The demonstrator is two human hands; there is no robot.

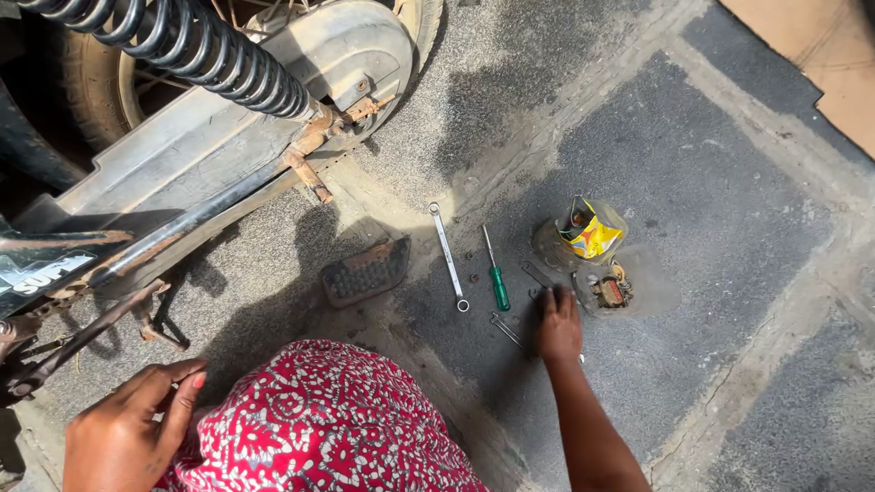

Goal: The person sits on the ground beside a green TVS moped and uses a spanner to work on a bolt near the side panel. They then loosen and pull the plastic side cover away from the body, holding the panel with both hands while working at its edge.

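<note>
Head view, looking down at rough grey pavement beside a motorcycle. Right hand stretched out low, palm down, fingers spread flat on the ground over a small dark wrench whose open end pokes out just beyond the fingertips; nothing gripped that I can see. A second small wrench lies just left of that hand, close to the thumb side. Further left, a green-handled screwdriver lies near upright in the frame, and beside it a long silver ring spanner, the two roughly parallel and apart. Just past the right hand, a clear plastic bag with small rusty parts, touching a yellow crumpled packet. A black ribbed footrest rubber sits on the ground left of the spanner. Left hand at bottom left, fingers loosely curled, open, resting by the knee on red patterned cloth; holds nothing. Coil spring shock and rear wheel fill the upper left.
</note>
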